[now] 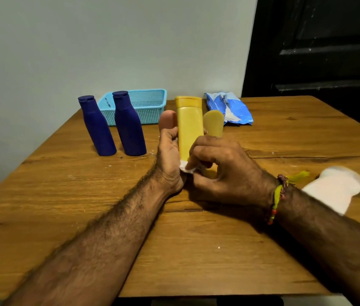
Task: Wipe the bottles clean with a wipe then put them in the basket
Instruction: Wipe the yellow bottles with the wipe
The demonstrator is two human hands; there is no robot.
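Wooden worktop [196, 250] at centre: left hand [169, 157] grips the yellow bottle [189, 129]; right hand [221, 173] pinches a wipe [186, 168] against it. Probably light, stiff, smooth; best held mid-body.

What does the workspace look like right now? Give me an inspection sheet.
Surface: wooden table, pale specks.
Job's things: yellow bottle held upright; second yellow bottle behind it; two blue bottles standing; basket at back, no bottles visible inside; wipe at held bottle's base.
Clutter: wipes packet; loose white wipe on the right.
Grippers: left hand grips yellow bottle; right hand pinches wipe.
Cables: nothing seen.
Surroundings: pale wall, dark door to the right.
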